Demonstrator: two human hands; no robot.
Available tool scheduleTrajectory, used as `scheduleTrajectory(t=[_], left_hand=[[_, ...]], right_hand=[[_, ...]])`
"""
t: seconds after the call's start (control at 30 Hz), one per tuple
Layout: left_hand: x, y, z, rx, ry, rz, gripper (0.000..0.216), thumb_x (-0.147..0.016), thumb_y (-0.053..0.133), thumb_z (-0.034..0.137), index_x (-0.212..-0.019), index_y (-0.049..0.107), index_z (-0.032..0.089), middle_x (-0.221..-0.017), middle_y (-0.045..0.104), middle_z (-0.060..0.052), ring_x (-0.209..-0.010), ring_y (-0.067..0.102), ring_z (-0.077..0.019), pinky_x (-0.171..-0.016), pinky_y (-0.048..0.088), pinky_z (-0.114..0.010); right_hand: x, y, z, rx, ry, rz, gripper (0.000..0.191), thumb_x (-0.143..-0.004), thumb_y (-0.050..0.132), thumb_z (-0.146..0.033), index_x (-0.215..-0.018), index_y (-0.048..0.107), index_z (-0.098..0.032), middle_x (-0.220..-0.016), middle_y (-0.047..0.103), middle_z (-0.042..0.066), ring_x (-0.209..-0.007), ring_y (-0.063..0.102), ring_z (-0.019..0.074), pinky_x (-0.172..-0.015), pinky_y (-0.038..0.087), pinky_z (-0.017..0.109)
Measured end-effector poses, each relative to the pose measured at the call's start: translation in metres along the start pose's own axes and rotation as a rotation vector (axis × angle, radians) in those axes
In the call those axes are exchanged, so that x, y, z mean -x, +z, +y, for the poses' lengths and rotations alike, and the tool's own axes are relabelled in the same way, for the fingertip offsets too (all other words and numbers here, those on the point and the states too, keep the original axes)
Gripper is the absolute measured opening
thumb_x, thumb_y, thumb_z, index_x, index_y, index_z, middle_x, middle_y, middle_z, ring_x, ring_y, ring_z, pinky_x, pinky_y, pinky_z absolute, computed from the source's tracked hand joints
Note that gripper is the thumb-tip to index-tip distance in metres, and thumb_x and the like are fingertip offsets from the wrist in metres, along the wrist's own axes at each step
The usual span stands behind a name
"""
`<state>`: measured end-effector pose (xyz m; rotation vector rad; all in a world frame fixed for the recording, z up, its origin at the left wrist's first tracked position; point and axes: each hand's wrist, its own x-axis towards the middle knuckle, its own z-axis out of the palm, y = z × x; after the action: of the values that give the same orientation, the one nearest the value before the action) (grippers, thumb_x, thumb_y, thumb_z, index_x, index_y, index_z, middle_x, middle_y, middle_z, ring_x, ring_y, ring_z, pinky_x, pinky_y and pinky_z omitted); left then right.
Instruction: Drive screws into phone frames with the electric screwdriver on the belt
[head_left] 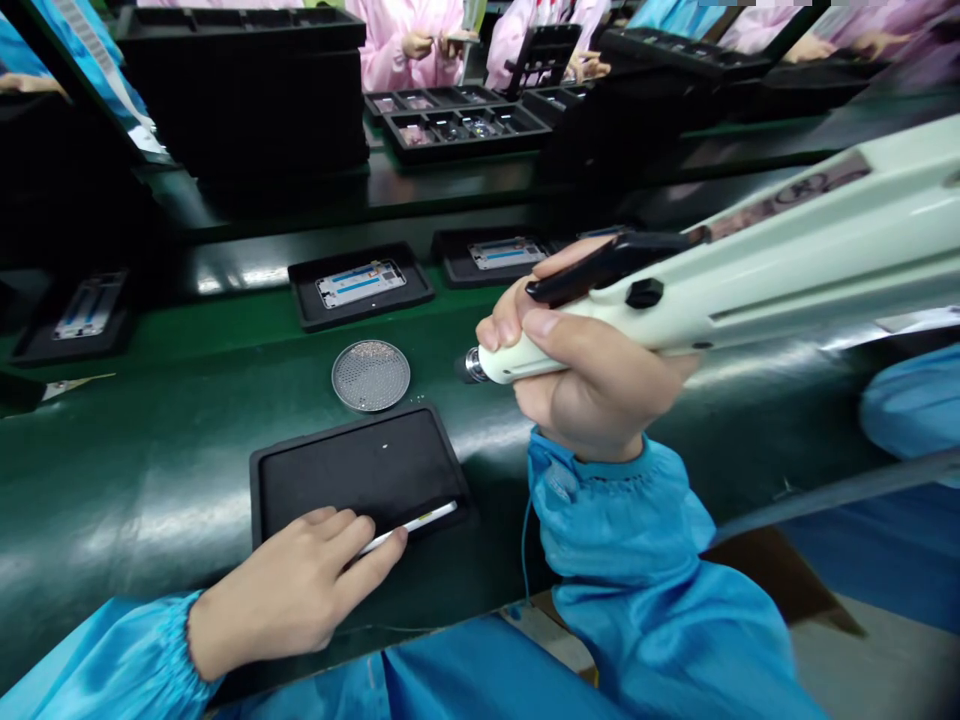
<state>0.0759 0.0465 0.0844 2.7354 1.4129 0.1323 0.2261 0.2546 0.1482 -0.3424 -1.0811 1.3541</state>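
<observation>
Pinched between thumb and fingers of the left hand (281, 590): a thin white-edged piece (431, 517), seen nearly edge-on, with long axis slanting past the thumb, away and to the right. Under and beyond those fingers, a black tray (345, 470); hard to tell whether touching the piece. Wrapped in the curled fingers of the right hand (600, 380): a pale green driver (787, 270), with long axis running from the upper right down to a dark tip (471, 366), aimed left, out past the fingers. Plainly nearer to the piece, the left hand; well apart from it, the tip, beyond the left fingers and off to their right. Ahead of the left fingers, past the tray's far edge, a round perforated dish (371, 378), near the tip and left of the right fingers. Just beside the dish, a few tiny bright specks (418, 399).
</observation>
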Motion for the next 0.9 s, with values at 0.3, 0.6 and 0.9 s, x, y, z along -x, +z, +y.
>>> scheduleTrajectory(t=[0.3, 0.6, 0.9], left_hand=[[-0.006, -0.002, 0.0, 0.0, 0.005, -0.033, 0.052, -0.084, 0.035, 0.002, -0.136, 0.039, 0.003, -0.088, 0.061, -0.011, -0.071, 0.061, -0.0237, -0.065, 0.056, -0.038], [-0.018, -0.008, -0.002, 0.013, 0.011, -0.115, 0.055, -0.084, 0.036, 0.003, -0.139, 0.035, 0.004, -0.083, 0.057, -0.007, -0.066, 0.056, -0.023, -0.061, 0.051, -0.037], [-0.018, -0.007, -0.003, 0.046, -0.003, -0.169, 0.06, -0.085, 0.038, 0.006, -0.144, 0.031, 0.006, -0.088, 0.057, -0.008, -0.069, 0.057, -0.024, -0.062, 0.051, -0.039]], right_hand=[[0.0, 0.0, -0.001, 0.025, -0.024, -0.03, 0.017, -0.055, 0.063, -0.012, -0.071, 0.067, -0.018, -0.051, 0.053, -0.004, -0.046, 0.052, 0.0132, -0.044, 0.042, 0.03], [-0.001, -0.001, 0.0, 0.046, -0.024, -0.046, 0.017, -0.056, 0.062, -0.013, -0.072, 0.065, -0.02, -0.054, 0.054, -0.004, -0.048, 0.052, 0.0128, -0.047, 0.042, 0.031], [-0.001, 0.001, 0.0, 0.075, 0.009, 0.036, 0.015, -0.053, 0.068, -0.017, -0.067, 0.065, -0.02, -0.054, 0.052, -0.005, -0.045, 0.052, 0.0131, -0.044, 0.042, 0.032]])
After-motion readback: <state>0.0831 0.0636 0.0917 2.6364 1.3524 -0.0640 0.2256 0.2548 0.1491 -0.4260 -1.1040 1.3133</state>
